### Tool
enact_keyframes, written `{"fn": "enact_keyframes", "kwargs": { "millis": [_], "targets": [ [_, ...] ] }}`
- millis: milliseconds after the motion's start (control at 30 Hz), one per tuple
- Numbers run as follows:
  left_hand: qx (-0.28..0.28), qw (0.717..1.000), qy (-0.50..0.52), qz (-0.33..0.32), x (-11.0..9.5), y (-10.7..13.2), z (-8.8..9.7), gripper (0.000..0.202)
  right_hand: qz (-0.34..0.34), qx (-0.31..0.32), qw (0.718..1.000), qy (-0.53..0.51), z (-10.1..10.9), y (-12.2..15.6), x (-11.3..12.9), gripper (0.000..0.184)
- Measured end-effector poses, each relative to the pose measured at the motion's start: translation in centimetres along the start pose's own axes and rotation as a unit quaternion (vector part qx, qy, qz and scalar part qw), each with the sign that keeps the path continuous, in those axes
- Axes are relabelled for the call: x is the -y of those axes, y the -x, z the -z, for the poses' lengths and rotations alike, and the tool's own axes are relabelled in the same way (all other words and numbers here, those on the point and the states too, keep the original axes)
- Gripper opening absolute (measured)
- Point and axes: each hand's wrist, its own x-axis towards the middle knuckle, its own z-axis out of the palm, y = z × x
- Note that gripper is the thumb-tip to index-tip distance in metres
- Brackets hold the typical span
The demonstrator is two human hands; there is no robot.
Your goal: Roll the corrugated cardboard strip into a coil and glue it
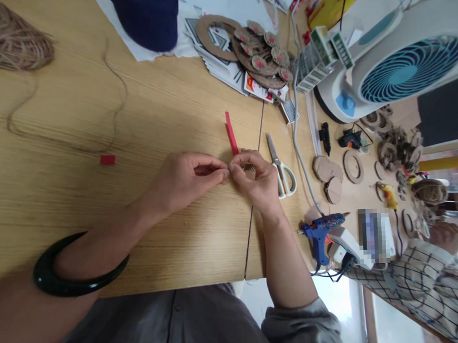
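My left hand (pixel 193 179) comes in from the left, a dark bangle (pixel 63 285) on its forearm. Its thumb and fingers are closed in a pinch; what lies between the tips is too small to make out. Fingertip to fingertip with it, my right hand (pixel 257 180) is also pinched. A narrow red strip (pixel 231 133) sticks up from the right fingers, its lower end hidden behind them. Some brown material shows in the gap of the right hand, its kind unclear. Scissors (pixel 278 164) with white handles lie just right of the right hand.
Thin brown cord (pixel 115 116) trails from a bundle (pixel 14 39), near a small red piece (pixel 107 159). Cardboard flowers (pixel 260 61), a fan (pixel 391 73), a grey cable (pixel 299 138) and a blue glue gun (pixel 321 233) stand or lie rightward. Another person's checked sleeve (pixel 423 269) is at right.
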Motion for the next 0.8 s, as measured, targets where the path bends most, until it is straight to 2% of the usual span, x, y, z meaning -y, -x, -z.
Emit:
{"fn": "enact_keyframes", "kwargs": {
  "millis": [133, 267, 567, 800],
  "targets": [
    [-0.002, 1.000, 0.019, 0.003, 0.05, -0.12, 0.08, 0.013, -0.026, 0.022, 0.998, -0.043, 0.36, 0.01, 0.01, 0.013],
    [-0.022, 0.999, 0.045, 0.003, -0.24, -0.25, 0.13, 0.012, -0.049, 0.018, 0.997, -0.055, 0.39, 0.08, -0.07, 0.014],
    [-0.046, 0.991, 0.121, 0.020, -0.26, -0.33, -0.06, 0.011, -0.025, -0.006, 0.999, -0.031, -0.04, -0.03, -0.02, 0.013],
    [-0.038, 0.994, 0.103, 0.002, -0.14, -0.25, -0.23, 0.012, -0.022, 0.002, 1.000, -0.020, -0.01, -0.14, -0.19, 0.015]
  ]
}}
